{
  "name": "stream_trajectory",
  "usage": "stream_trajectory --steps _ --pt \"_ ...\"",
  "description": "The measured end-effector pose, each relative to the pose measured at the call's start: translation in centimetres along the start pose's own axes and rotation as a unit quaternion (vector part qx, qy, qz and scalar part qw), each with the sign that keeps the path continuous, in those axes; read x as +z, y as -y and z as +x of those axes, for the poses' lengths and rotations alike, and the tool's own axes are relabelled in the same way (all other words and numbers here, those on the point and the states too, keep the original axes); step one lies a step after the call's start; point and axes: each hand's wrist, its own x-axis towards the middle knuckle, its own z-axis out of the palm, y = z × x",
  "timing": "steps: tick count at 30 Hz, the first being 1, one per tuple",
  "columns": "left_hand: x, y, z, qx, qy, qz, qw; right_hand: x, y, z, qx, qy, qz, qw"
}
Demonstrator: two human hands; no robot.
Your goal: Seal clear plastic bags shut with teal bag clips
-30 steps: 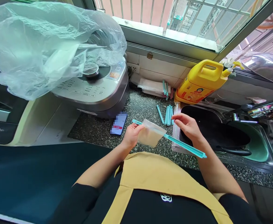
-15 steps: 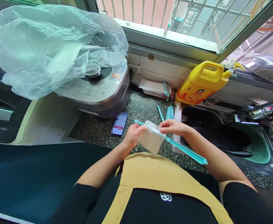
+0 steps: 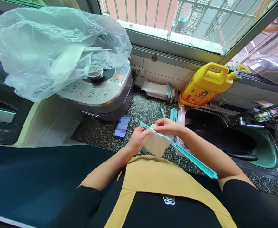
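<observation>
A small clear plastic bag (image 3: 156, 144) with pale contents hangs between my hands above the counter's front edge. My left hand (image 3: 139, 137) pinches the bag's left upper corner together with the end of a long turquoise bag sealing clip (image 3: 193, 159). The clip runs behind the bag's top and sticks out far to the right, below my right forearm. My right hand (image 3: 166, 125) has its thumb and fingers closed on the bag's upper edge, close to my left fingertips. The bag's top edge is bunched there.
A phone (image 3: 122, 126) lies left of my hands, before a rice cooker (image 3: 100, 95) covered partly by a plastic bag (image 3: 46, 50). More turquoise clips (image 3: 173, 114) lie behind my right hand. A yellow jug (image 3: 204, 84) stands by the sink (image 3: 269, 152), which holds a black pan (image 3: 224, 136).
My right hand has slid left along the bag's top edge toward my left hand. The bag's top has bunched up, and the clip's free end has swung slightly right and down.
</observation>
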Motion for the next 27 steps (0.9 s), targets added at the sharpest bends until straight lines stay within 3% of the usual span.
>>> stream_trajectory --steps 2,4,7,9,13,18,27 --pt "0.0 -0.1 0.0 0.008 -0.014 -0.009 1.0 -0.4 -0.4 -0.3 -0.026 -0.04 -0.02 0.999" --pt "-0.2 -0.5 0.1 0.017 -0.033 -0.019 0.999 -0.8 -1.2 -1.1 -0.08 -0.13 -0.056 0.987" --pt "-0.8 -1.1 0.2 0.028 -0.063 -0.038 0.997 -1.0 -3.2 -3.2 -0.18 -0.302 -0.116 0.929" --pt "-1.3 -1.4 0.4 0.034 -0.081 -0.046 0.995 -0.7 -4.8 -5.0 -0.252 -0.377 -0.149 0.879" --pt "-1.4 -1.5 0.8 0.04 -0.104 -0.049 0.993 0.9 -6.6 -7.5 -0.369 -0.396 -0.22 0.811" --pt "-0.3 -0.9 1.0 0.024 -0.062 -0.046 0.997 2.2 -6.2 -7.3 -0.429 -0.451 -0.298 0.724" --pt "0.4 -0.4 0.7 0.029 -0.065 -0.056 0.996 2.3 -5.6 -7.0 -0.442 -0.46 -0.402 0.657"
